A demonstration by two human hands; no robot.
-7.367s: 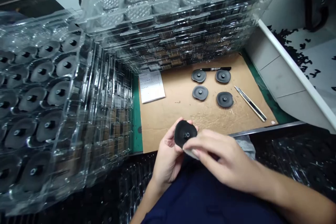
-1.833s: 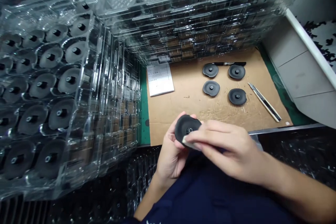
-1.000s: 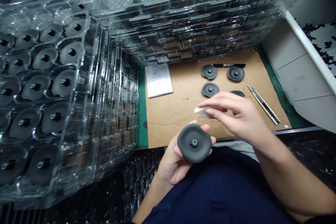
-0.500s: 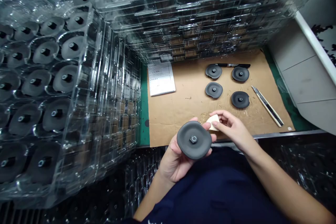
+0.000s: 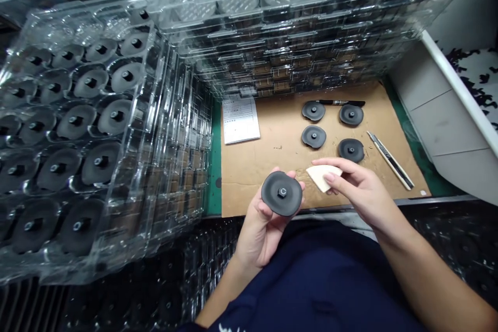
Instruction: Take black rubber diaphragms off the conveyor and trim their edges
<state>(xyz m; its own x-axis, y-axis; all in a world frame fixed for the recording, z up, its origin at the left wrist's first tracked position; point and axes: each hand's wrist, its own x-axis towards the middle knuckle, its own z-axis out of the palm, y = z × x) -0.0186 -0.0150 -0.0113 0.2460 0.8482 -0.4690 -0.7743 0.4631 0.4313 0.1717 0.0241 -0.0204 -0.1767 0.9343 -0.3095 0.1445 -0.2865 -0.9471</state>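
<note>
My left hand (image 5: 264, 228) holds a black rubber disc (image 5: 281, 193) up on its fingertips and palm, with a central metal-capped stud facing me. My right hand (image 5: 360, 189) pinches a cream wedge-shaped sponge (image 5: 322, 176) a little to the right of the disc, and the two are apart. Beyond my hands, several similar black discs (image 5: 313, 136) lie on a brown cardboard sheet (image 5: 268, 176). A black marker (image 5: 342, 102) lies behind them, and a utility knife (image 5: 389, 161) lies to their right.
A printed paper sheet (image 5: 240, 120) lies at the cardboard's back left, over a green mat (image 5: 215, 176). Stacked clear plastic trays (image 5: 97, 114) holding black discs rise to the left, with more stacked trays (image 5: 280, 36) behind. A white bin (image 5: 455, 114) stands at right.
Earlier my right hand pressed the sponge against the disc. It has since lifted away to the right, and the disc now faces me on my left hand.
</note>
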